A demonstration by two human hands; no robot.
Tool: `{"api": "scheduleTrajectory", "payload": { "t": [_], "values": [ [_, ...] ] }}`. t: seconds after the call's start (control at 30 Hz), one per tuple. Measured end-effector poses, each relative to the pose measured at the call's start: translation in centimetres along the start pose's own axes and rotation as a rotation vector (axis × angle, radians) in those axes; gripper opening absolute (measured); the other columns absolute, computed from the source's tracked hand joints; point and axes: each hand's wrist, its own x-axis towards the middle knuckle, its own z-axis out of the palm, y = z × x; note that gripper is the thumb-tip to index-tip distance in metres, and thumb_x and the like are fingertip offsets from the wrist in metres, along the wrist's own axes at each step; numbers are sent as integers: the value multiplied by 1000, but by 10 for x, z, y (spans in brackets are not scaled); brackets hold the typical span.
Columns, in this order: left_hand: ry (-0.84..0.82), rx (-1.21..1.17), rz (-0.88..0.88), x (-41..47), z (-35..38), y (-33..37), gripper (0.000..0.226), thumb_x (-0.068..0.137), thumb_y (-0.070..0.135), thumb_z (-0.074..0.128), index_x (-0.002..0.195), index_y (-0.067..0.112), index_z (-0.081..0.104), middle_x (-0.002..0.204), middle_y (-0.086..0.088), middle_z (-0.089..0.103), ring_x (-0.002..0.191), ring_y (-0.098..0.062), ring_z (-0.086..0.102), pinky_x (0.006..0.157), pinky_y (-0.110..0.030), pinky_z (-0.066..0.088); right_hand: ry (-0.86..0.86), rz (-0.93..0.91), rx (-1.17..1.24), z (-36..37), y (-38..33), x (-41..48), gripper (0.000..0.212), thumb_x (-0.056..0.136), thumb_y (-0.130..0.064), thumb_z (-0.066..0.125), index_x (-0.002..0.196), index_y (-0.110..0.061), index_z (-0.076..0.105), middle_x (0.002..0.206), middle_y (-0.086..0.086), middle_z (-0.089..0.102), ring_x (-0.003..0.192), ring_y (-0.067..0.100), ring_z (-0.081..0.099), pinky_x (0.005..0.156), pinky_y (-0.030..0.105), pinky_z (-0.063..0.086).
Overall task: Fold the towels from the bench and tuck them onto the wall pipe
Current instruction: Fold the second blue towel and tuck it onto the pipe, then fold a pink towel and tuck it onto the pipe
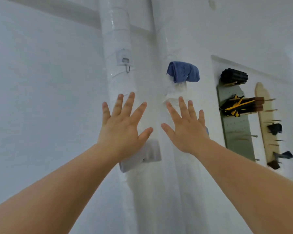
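Two hands: left hand [123, 130] and right hand [184, 130], fingers spread, holding nothing.
Blue towel [183, 71]: folded, tucked on the wall pipe [159, 191].
Grey towel [149, 154]: lower, partly behind left hand.

The left hand [123, 127] and its wrist cover the left part of a pale folded towel [150, 153] on the wall pipe [118, 39]. Behind the right hand [184, 129] only a blue sliver [207, 130] shows, too little to identify. Both forearms run out at the lower corners, and the pipe is cut off above and below. Whether either palm touches the pipe is unclear. The dark bundles [233, 76] on the far-right pegboard [237, 132] are too blurred to name.
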Motion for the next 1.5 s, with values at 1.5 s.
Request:
{"api": "scheduleTrajectory", "payload": {
  "t": [1.5],
  "values": [
    [-1114, -803, 738, -611, -124, 457, 83, 93, 68, 46, 160, 37, 7, 171, -1, 5, 156, -28, 10, 124, -52, 15, -996, 933, -257, -267, 101, -864, 70, 98, -67, 26, 157, -44, -6, 168, 6, -18, 153, 37, -17, 121, 64, -1]
  ]
}}
